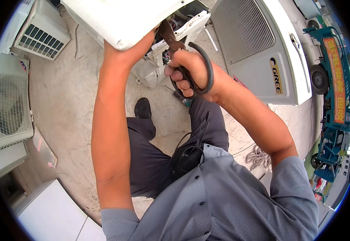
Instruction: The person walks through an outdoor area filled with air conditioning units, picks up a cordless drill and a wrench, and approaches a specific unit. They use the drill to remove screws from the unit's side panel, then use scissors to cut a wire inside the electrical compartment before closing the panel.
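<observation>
My right hand [189, 72] is closed round the black looped handles of large rusty-bladed scissors [171, 36]. Their blades point up into the opened side of a white appliance casing [119, 18], where wires [179, 22] and inner parts show. My left hand [143, 46] reaches in under the casing's near corner, close to the blades. The casing hides its fingers, so what it holds or touches cannot be seen. Just below the opening hangs a pale plastic part [153, 72] of the same unit.
A tall white floor-standing air conditioner [259, 48] stands at the right. Outdoor units [8, 104] line the left, and a white cabinet [54, 211] is at the lower left. A loose cord coil [259, 156] lies on the floor; a teal cart [329, 100] is far right.
</observation>
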Tool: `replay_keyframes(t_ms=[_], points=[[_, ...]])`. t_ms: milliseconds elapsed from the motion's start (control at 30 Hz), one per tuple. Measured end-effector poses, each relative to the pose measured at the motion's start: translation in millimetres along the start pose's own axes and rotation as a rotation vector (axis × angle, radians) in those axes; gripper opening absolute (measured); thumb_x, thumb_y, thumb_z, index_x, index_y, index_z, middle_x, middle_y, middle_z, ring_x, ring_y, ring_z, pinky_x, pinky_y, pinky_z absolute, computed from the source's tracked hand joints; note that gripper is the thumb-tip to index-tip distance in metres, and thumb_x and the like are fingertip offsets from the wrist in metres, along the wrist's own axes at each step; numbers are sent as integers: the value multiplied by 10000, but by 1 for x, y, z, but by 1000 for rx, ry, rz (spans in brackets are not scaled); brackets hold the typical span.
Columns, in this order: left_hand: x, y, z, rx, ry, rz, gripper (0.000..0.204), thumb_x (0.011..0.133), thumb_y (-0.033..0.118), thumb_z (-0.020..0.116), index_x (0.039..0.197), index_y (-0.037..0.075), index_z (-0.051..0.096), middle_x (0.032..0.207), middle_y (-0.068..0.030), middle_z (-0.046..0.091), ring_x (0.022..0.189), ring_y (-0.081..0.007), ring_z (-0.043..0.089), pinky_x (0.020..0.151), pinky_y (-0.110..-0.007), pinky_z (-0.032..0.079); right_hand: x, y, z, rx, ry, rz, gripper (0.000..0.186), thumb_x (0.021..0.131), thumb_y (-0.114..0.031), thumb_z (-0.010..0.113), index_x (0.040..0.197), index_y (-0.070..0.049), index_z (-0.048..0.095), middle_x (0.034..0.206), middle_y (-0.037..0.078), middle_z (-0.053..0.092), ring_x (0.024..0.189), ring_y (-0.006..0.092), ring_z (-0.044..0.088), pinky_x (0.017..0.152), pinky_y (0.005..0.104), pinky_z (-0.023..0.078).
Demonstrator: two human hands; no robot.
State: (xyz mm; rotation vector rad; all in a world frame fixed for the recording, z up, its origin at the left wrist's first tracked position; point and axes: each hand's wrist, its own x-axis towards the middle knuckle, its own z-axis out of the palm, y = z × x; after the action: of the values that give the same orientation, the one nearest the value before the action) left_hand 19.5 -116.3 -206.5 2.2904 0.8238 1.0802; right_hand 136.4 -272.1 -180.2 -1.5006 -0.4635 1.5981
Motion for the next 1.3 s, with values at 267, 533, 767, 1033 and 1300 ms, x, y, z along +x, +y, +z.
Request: replay_keyframes(t_ms=[267,533,767,1033,1300], points=[[15,20,-11,-232,-202,-122,254,859,196,778,1059,44,739,979,-62,745,854,-201,686,816,-338,539,52,80,10,-94,136,-564,249,863,-189,575,768,28,650,621,65,582,561,134,534,547,315,446],[-11,6,-24,-171,-211,-121,316,831,240,814,1078,51,753,953,-46,745,850,-187,668,763,-329,546,49,81,0,112,-16,-500,226,872,-180,550,840,20,649,577,9,514,461,78,462,428,262,365],[0,2,-14,-175,-178,18,357,789,262,857,1062,58,752,935,-44,741,851,-183,668,776,-328,545,31,57,-16,215,-105,-386,200,864,-185,549,862,8,600,640,9,488,454,77,409,393,257,316],[32,-2,-23,38,131,294,358,906,319,777,1153,64,733,1037,-38,732,930,-174,675,874,-315,534,14,38,-21,397,-377,-220,133,915,-199,478,901,-68,495,689,3,422,495,69,382,373,225,308],[24,10,-33,-155,-121,-49,482,765,296,901,1150,63,729,1042,-48,720,948,-175,656,842,-303,536,12,24,-28,214,-387,-140,295,904,-260,519,1006,12,572,731,34,479,542,120,441,445,279,370]])
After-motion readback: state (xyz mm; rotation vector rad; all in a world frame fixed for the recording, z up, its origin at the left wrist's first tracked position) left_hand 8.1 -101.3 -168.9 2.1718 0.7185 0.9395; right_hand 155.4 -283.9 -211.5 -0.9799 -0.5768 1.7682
